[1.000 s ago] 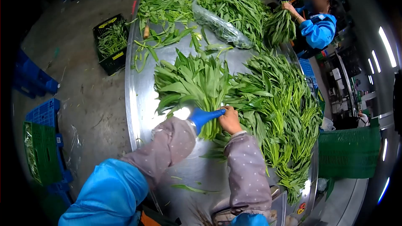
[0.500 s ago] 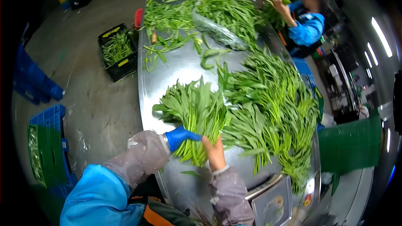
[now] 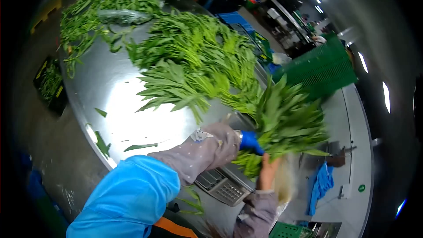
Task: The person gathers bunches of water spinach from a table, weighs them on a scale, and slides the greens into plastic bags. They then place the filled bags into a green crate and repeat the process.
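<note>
Metal table (image 3: 90, 89), two hands (image 3: 251, 142) on one leafy bunch (image 3: 288, 121)

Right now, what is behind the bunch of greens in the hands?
Past the bunch, part of a green crate shows, its lower edge partly covered by leaves. Whatever lies directly behind the leaves and stems is hidden, so I can't tell.

A green crate (image 3: 318, 69) stands apart from a blue cloth (image 3: 322, 183).

Grey floor (image 3: 27, 145) (rather dim).
</note>
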`<control>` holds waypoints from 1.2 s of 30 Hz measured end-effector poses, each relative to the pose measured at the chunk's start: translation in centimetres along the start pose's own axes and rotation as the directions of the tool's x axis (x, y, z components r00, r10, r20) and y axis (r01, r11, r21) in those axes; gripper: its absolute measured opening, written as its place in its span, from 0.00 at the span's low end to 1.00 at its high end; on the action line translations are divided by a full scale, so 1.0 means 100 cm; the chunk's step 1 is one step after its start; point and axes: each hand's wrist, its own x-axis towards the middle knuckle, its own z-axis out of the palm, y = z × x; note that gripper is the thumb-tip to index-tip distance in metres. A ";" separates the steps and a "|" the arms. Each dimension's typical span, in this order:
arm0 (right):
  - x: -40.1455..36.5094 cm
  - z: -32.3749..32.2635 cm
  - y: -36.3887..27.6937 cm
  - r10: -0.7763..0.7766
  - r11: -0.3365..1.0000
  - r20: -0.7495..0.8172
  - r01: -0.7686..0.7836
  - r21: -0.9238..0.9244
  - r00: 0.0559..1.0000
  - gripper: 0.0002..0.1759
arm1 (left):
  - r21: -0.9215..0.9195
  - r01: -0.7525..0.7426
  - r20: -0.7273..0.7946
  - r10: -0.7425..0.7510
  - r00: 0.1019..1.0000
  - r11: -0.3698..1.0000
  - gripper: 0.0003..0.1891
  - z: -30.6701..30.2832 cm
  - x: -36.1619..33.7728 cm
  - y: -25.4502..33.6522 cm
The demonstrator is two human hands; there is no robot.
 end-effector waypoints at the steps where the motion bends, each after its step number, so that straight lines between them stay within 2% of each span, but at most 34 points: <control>1: 0.009 -0.013 0.056 0.073 0.984 0.082 -0.059 -0.166 0.994 0.32 | -0.021 -0.043 -0.009 0.043 0.999 0.999 0.24 -0.002 0.014 -0.016; 2: 0.008 -0.022 0.098 0.169 0.939 0.156 -0.111 -0.325 0.973 0.33 | -0.043 -0.078 -0.026 0.077 0.997 0.996 0.25 -0.005 0.018 -0.034; 4: 0.000 -0.021 0.109 0.286 0.957 0.105 -0.289 0.019 0.953 0.33 | -0.079 -0.136 -0.076 0.130 0.989 0.988 0.26 -0.015 0.015 -0.066; 5: -0.007 -0.015 0.106 0.357 0.908 0.096 -0.369 0.200 0.929 0.33 | -0.100 -0.153 -0.108 0.142 0.984 0.983 0.26 -0.005 -0.002 -0.066; 6: -0.012 -0.017 0.098 0.380 0.875 0.138 -0.404 0.266 0.915 0.35 | -0.044 0.022 -0.133 -0.028 0.991 0.999 0.28 -0.002 -0.012 -0.055; 8: -0.019 -0.023 0.081 0.439 0.831 0.081 -0.439 0.341 0.895 0.39 | 0.095 -0.054 -0.140 0.067 0.988 0.994 0.30 0.007 -0.026 -0.034; 9: -0.023 -0.029 0.059 0.514 0.813 0.082 -0.515 0.272 0.854 0.42 | 0.149 -0.046 -0.188 0.074 0.979 0.988 0.31 0.012 -0.034 -0.024; 10: -0.025 -0.038 0.059 0.557 0.776 0.099 -0.559 0.290 0.825 0.43 | 0.206 -0.037 -0.234 0.086 0.968 0.978 0.31 0.016 -0.043 -0.014; 11: -0.029 -0.048 0.064 0.555 0.751 0.118 -0.556 0.357 0.824 0.43 | 0.261 -0.024 -0.277 0.099 0.956 0.965 0.31 0.017 -0.049 -0.011; 12: -0.032 -0.058 0.069 0.552 0.721 0.135 -0.552 0.418 0.823 0.43 | 0.368 0.000 -0.369 0.146 0.918 0.930 0.32 0.000 -0.043 -0.032; 13: -0.033 -0.070 0.069 0.542 0.773 0.085 -0.536 0.340 0.836 0.40 | 0.379 0.238 -0.487 -0.026 0.873 0.894 0.34 0.002 -0.052 -0.018; 14: -0.034 -0.075 0.054 0.519 0.834 -0.026 -0.499 0.234 0.854 0.36 | 0.357 0.463 -0.600 -0.180 0.779 0.811 0.37 0.007 -0.063 -0.001; 15: -0.033 -0.087 0.055 0.425 0.895 -0.044 -0.412 0.173 0.904 0.29 | 0.398 0.424 -0.676 -0.053 0.735 0.814 0.39 0.012 -0.074 0.001; 16: -0.029 -0.095 0.054 0.269 0.961 -0.093 -0.260 0.097 0.959 0.26 | 0.445 0.387 -0.733 0.080 0.675 0.808 0.42 0.014 -0.081 0.000; 17: -0.022 -0.099 0.052 0.101 0.995 -0.130 -0.100 0.013 0.986 0.23 | 0.636 0.341 -0.741 0.427 0.518 0.692 0.36 0.007 -0.082 -0.018; 18: -0.018 -0.100 0.047 -0.073 0.995 -0.148 0.062 -0.079 0.986 0.19 | 0.756 0.284 -0.650 0.622 0.436 0.590 0.26 0.024 -0.093 -0.004; 20: -0.008 -0.095 0.032 -0.021 0.997 -0.044 0.018 -0.073 0.999 0.14 | 0.867 0.134 -0.482 0.740 0.468 0.480 0.16 0.040 -0.094 0.008; 21: -0.003 -0.091 0.021 0.009 0.998 0.014 -0.008 -0.069 1.000 0.12 | 0.942 0.069 -0.322 0.822 0.471 0.329 0.14 0.043 -0.084 0.008; 22: -0.004 -0.072 0.004 0.100 0.995 0.023 -0.100 -0.030 0.995 0.11 | 0.988 0.000 -0.138 0.872 0.469 0.157 0.12 0.047 -0.070 0.010; 24: 0.000 -0.047 0.015 0.002 0.962 0.032 0.007 -0.271 0.999 0.13 | 0.994 -0.091 -0.001 0.813 0.582 0.066 0.11 0.052 -0.046 0.021; 26: 0.003 -0.026 0.013 -0.092 0.882 -0.033 0.066 -0.466 0.995 0.15 | 0.986 -0.143 0.032 0.755 0.655 0.082 0.13 0.047 -0.021 0.027; 27: 0.008 -0.020 0.017 -0.082 0.831 -0.036 0.049 -0.554 0.996 0.16 | 0.985 -0.140 0.030 0.708 0.706 0.099 0.14 0.044 -0.011 0.029; 28: 0.010 -0.016 0.013 0.011 0.782 -0.010 -0.015 -0.623 1.000 0.19 | 0.984 -0.137 0.029 0.656 0.754 0.115 0.16 0.042 -0.003 0.032; 29: 0.012 -0.011 0.021 0.016 0.724 0.008 -0.006 -0.690 1.000 0.20 | 0.983 -0.132 0.027 0.602 0.798 0.131 0.17 0.040 0.004 0.033; 30: 0.014 -0.007 0.028 0.023 0.659 0.023 0.002 -0.752 0.999 0.20 | 0.992 -0.111 0.063 0.562 0.825 0.053 0.18 0.037 0.011 0.029; 31: 0.014 -0.004 0.022 0.129 0.637 -0.013 -0.093 -0.765 0.992 0.20 | 0.995 -0.097 0.098 0.521 0.848 -0.029 0.19 0.029 0.021 0.020; 33: 0.016 -0.005 0.035 0.168 0.639 0.006 -0.104 -0.762 0.986 0.17 | 0.987 -0.061 0.117 0.413 0.903 -0.147 0.20 0.011 0.036 0.004; 35: 0.015 -0.011 0.044 0.161 0.684 0.056 -0.071 -0.726 0.985 0.15 | 0.996 -0.052 0.075 0.356 0.931 -0.073 0.21 -0.008 0.037 -0.009; 36: 0.012 -0.016 0.048 0.213 0.810 0.040 -0.154 -0.565 0.976 0.13 | 0.998 -0.056 0.065 0.332 0.941 -0.036 0.21 -0.017 0.036 -0.013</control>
